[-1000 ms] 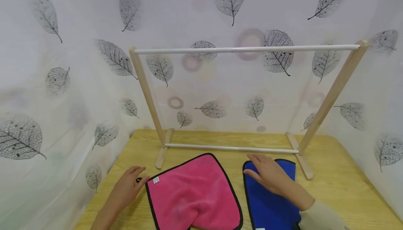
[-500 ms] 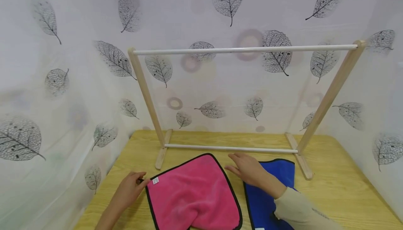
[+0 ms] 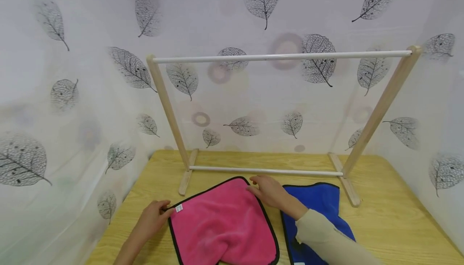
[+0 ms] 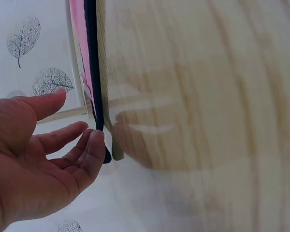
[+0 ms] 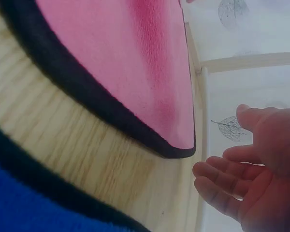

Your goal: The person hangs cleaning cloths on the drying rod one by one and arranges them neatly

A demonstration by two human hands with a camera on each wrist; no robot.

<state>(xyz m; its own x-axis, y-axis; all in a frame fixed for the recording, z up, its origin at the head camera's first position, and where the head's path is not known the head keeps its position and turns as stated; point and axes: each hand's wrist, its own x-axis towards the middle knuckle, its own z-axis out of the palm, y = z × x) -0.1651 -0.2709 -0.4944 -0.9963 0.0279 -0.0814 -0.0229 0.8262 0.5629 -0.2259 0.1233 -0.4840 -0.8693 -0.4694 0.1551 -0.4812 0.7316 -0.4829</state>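
A pink towel (image 3: 217, 220) with black edging and a small white label (image 3: 179, 208) lies on the table, creased near the front. At its left corner is my left hand (image 3: 152, 216); in the left wrist view its fingertips touch the black edging (image 4: 93, 63) while the thumb stays apart. My right hand (image 3: 270, 192) hovers by the towel's far right corner, and the right wrist view shows its relaxed fingers (image 5: 222, 186) just off that corner. Beneath the right forearm lies a blue towel (image 3: 320, 200), also black-edged, partly hidden by the sleeve.
Behind the towels stands a rack with wooden side posts (image 3: 380, 112), a white top rod (image 3: 282, 56) and a white lower rod (image 3: 264, 170). The wooden table (image 3: 395, 208) is enclosed by a leaf-printed curtain (image 3: 83, 144).
My right hand has moved left from above the blue towel to the pink towel's far right corner. The left hand has shifted slightly closer to the left corner.
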